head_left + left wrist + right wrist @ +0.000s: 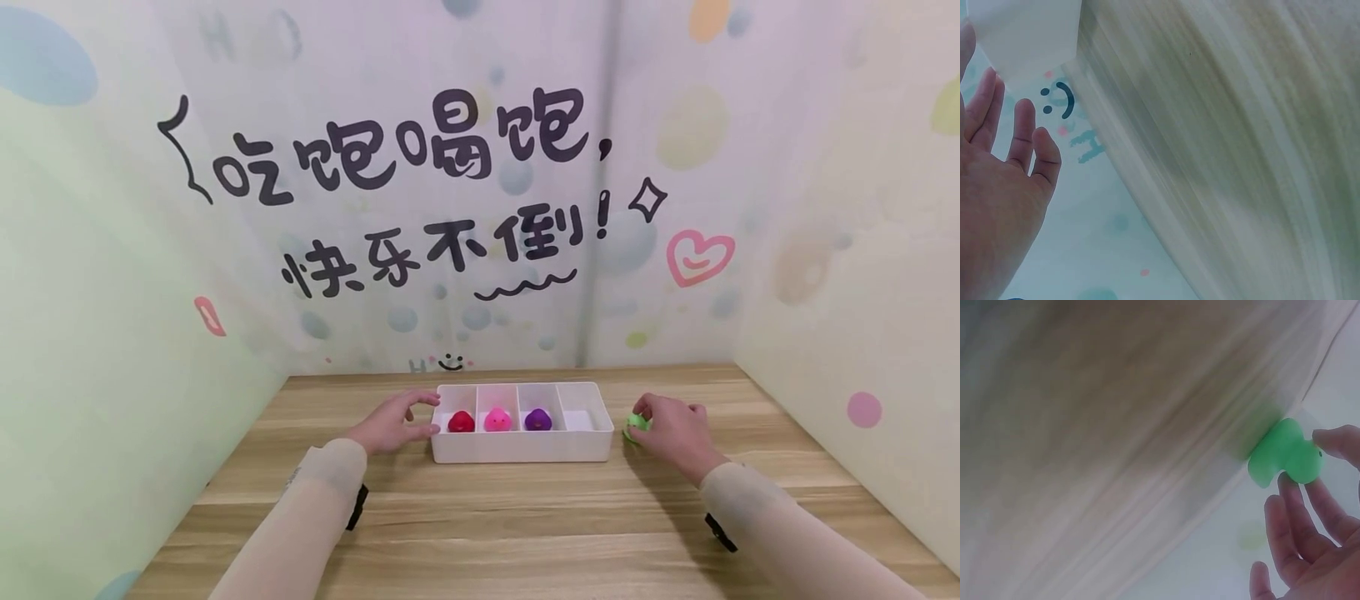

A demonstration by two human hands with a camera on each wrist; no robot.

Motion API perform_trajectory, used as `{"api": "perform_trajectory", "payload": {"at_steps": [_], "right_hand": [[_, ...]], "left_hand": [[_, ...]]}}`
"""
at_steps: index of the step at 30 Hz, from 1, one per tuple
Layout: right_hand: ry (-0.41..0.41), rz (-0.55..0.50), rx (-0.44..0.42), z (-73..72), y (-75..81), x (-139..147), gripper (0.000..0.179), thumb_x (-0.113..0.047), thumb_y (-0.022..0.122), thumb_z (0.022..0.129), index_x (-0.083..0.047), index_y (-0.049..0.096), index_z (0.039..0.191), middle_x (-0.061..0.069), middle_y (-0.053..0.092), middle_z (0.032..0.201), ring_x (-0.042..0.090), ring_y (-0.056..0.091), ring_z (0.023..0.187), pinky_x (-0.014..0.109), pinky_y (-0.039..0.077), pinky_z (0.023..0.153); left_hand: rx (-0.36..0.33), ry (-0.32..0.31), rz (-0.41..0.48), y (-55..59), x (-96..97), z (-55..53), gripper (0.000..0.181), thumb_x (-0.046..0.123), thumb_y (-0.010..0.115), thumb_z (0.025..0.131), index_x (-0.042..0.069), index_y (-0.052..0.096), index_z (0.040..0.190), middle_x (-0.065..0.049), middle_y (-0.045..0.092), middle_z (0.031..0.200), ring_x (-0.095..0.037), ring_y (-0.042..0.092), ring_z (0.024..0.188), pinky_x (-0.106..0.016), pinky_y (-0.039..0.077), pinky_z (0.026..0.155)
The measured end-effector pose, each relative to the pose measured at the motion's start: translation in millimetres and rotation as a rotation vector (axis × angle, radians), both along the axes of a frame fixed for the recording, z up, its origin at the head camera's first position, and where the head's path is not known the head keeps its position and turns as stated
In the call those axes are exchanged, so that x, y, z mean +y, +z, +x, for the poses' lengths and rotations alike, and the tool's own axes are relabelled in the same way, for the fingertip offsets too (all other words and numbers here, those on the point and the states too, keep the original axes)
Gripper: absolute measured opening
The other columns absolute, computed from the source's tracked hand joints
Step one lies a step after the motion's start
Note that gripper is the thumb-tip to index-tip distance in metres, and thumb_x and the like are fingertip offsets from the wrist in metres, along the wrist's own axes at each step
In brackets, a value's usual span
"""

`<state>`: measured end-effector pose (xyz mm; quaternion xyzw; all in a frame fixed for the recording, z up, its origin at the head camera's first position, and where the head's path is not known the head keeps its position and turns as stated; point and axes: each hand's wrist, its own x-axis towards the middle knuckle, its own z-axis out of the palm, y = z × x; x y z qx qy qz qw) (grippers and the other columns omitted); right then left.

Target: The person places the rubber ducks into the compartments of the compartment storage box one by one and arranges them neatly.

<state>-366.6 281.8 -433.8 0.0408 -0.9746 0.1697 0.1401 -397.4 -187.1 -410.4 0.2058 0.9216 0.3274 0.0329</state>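
A white divided box (521, 448) stands on the table. In its three left compartments sit a red toy duck (461, 422), a pink one (497, 420) and a purple one (537, 420), one in each. At the box's left end is my left hand (390, 423), thumb and fingertips by the corners; the left wrist view shows its fingers fairly straight beside the white wall. To the right of the box, my right hand (678, 433) pinches a green toy duck (1288, 456) by the head between thumb and fingers. The duck's base is at the tabletop.
The wood-grain table (480, 525) runs back to a printed wall (450, 333) with large dark lettering. Side walls close it in on the left and right. The box's rightmost compartment (581, 408) is nearest the green duck.
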Motion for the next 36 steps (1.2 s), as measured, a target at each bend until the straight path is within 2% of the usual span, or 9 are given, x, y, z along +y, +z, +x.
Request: {"api": "perform_trajectory", "payload": {"at_steps": [10,21,29,32,36], "right_hand": [[0.027,-0.001,0.027,-1.1,5.8,1.9,0.028,-0.028,0.079,0.086,-0.008,0.072,0.105,0.007,0.076,0.100,0.029,0.069,0.092,0.069,0.029,0.098],[0.065,-0.018,0.081,-1.2,15.6,2.8,0.027,-0.023,0.077,0.084,-0.008,0.073,0.106,0.008,0.077,0.103,0.032,0.068,0.095,0.069,0.028,0.098],[0.072,-0.004,0.095,0.6,20.3,1.7,0.027,-0.022,0.074,0.084,-0.009,0.073,0.108,0.008,0.077,0.106,0.034,0.067,0.098,0.067,0.030,0.097],[0.070,-0.009,0.105,1.1,24.8,-0.8,0.027,-0.022,0.073,0.083,-0.010,0.074,0.107,0.007,0.077,0.104,0.032,0.066,0.094,0.067,0.030,0.096],[0.077,-0.030,0.128,3.2,32.2,-4.4,0.025,-0.021,0.073,0.083,-0.011,0.074,0.105,0.004,0.077,0.099,0.023,0.062,0.082,0.065,0.031,0.095]], "left_hand": [[-0.002,-0.007,0.014,-0.8,-0.6,-4.9,0.051,0.027,0.075,0.096,0.014,0.058,0.142,-0.008,0.055,0.151,-0.040,0.056,0.121,-0.052,0.051,0.098],[-0.010,-0.003,0.013,0.6,0.4,-0.7,0.051,0.026,0.076,0.096,0.012,0.059,0.142,-0.009,0.054,0.151,-0.042,0.056,0.121,-0.052,0.051,0.098],[-0.004,0.008,0.002,1.4,2.0,0.6,0.051,0.028,0.076,0.096,0.014,0.059,0.142,-0.007,0.056,0.150,-0.036,0.057,0.119,-0.051,0.052,0.098],[-0.001,0.010,0.001,0.7,1.6,0.3,0.051,0.028,0.076,0.095,0.014,0.059,0.142,-0.007,0.056,0.150,-0.035,0.057,0.118,-0.050,0.051,0.098],[0.000,0.013,0.003,1.0,1.5,0.8,0.051,0.028,0.075,0.096,0.014,0.059,0.142,-0.007,0.055,0.150,-0.035,0.057,0.119,-0.051,0.051,0.099]]}}
